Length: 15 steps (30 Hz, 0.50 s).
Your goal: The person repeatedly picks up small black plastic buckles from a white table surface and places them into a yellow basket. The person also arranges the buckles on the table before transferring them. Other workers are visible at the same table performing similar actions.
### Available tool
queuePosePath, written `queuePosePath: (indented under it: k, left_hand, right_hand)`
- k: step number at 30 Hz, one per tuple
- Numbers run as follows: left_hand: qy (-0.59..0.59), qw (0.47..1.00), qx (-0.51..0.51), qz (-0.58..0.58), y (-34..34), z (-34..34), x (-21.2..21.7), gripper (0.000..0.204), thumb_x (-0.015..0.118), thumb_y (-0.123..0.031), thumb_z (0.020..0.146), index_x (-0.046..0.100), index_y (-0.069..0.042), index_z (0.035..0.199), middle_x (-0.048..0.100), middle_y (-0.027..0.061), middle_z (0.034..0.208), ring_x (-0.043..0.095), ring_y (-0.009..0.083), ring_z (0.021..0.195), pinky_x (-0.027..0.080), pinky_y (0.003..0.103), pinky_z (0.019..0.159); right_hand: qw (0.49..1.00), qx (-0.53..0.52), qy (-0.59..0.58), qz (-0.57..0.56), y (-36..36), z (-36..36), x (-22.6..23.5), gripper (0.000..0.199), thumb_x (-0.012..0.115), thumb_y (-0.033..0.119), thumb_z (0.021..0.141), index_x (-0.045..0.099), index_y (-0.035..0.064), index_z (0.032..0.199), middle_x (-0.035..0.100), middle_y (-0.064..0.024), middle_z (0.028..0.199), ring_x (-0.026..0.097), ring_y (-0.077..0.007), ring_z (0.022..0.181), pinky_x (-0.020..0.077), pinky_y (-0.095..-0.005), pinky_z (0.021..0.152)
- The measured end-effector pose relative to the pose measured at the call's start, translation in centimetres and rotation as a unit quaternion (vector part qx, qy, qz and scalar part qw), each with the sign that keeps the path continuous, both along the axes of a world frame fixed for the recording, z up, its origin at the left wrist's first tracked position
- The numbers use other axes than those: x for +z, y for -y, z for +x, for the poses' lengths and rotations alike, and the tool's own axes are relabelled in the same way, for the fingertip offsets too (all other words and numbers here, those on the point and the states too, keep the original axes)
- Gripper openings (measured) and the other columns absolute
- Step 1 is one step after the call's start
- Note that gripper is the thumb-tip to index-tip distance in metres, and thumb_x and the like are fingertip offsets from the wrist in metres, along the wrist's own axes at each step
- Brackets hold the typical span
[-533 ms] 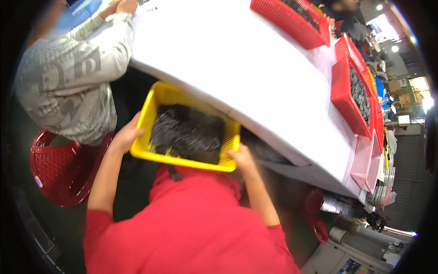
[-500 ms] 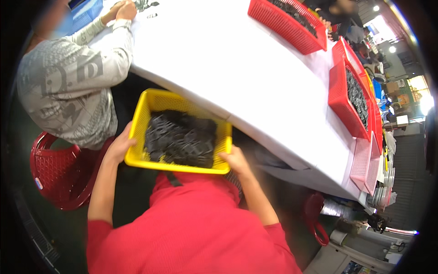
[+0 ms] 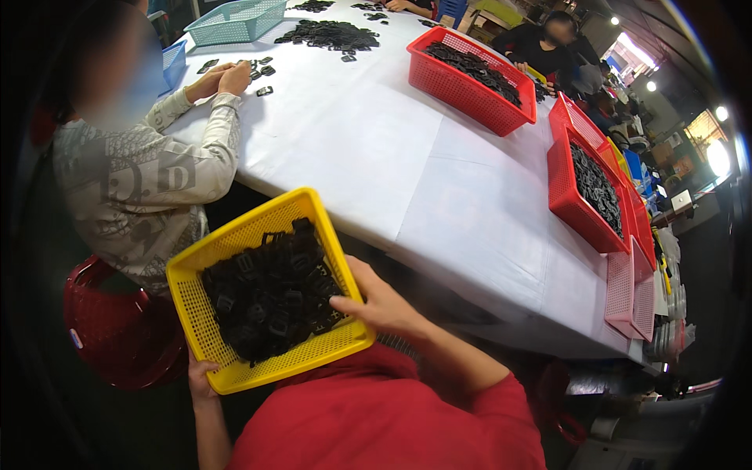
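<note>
Yellow basket [image 3: 205, 329] of black plastic buckles [image 3: 270, 294], held tilted over your lap beside the white table [image 3: 439, 180]: your left hand [image 3: 202, 377] grips its near corner, your right hand [image 3: 381, 301] clasps its right rim; carrying step, next calls for a level set-down

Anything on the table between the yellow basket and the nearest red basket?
Head view: only bare white table cover between the yellow basket and the red basket.

Yellow perforated plastic basket [image 3: 205, 329], matt black plastic buckles [image 3: 270, 294], smooth white cloth-covered table [image 3: 407, 164]
</note>
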<state>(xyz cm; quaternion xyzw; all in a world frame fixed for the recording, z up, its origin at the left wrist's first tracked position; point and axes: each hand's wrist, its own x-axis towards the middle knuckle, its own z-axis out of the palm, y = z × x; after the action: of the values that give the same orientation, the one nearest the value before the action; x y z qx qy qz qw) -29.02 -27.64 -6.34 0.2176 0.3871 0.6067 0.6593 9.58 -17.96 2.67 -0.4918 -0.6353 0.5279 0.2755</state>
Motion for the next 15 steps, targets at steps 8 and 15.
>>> queuePosePath:
  k: [8,15]
  left_hand:
    - [0.039,0.985,-0.168,-0.004,-12.2,8.5,7.2,0.095,0.049,0.010,0.061,0.029,-0.009,0.152,0.051,0.0156,0.139,0.056,0.0297,0.120,0.050,0.040,0.099]
    - [0.076,0.917,-0.315,0.232,-28.5,25.3,13.1,0.060,0.046,-0.023,0.099,0.025,-0.011,0.154,0.041,0.0150,0.149,0.044,0.0263,0.133,0.040,0.039,0.107]
  right_hand:
    - [0.883,-0.178,-0.375,-0.221,1.7,8.7,7.1,0.072,0.068,0.015,0.088,0.030,0.0033,0.148,0.050,-0.0105,0.135,0.048,-0.0197,0.124,0.0378,-0.0348,0.107]
    - [0.859,-0.428,-0.274,0.063,0.5,18.6,17.3,0.039,0.069,0.019,0.085,0.058,-0.0005,0.118,0.066,-0.0108,0.099,0.065,-0.0186,0.085,0.0549,-0.0323,0.076]
